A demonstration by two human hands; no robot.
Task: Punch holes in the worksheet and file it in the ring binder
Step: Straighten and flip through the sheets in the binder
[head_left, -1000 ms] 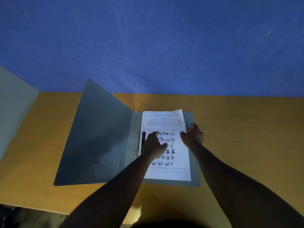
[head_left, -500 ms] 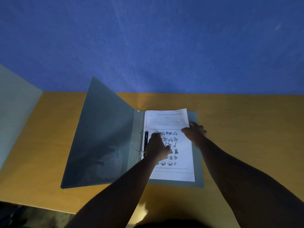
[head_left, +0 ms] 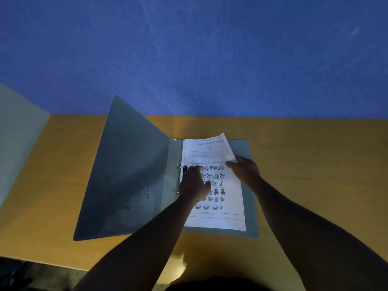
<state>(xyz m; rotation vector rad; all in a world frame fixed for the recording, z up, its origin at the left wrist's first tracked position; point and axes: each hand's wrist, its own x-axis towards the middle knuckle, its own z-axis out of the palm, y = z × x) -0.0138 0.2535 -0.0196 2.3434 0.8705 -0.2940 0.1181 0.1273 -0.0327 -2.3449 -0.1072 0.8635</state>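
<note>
A grey ring binder [head_left: 130, 181] lies open on the table, its left cover tilted up. The white worksheet [head_left: 222, 219] with rows of small pictures lies on the binder's right half, beside the metal rings [head_left: 179, 169]. My left hand [head_left: 194, 185] presses flat on the sheet's left edge next to the rings, fingers spread. My right hand [head_left: 244, 171] pinches the sheet's right edge, and the top right corner curls upward off the binder. The punched holes are hidden under my left hand.
The wooden table [head_left: 315, 175] runs to a blue wall [head_left: 210, 59] at the back. A pale panel [head_left: 19, 139] stands at the table's left end. The table's near edge [head_left: 63, 267] lies just below the binder.
My right hand has lifted the worksheet's right edge, so its top right corner now curls up. My left hand stays pressed by the rings. The view has shifted slightly.
</note>
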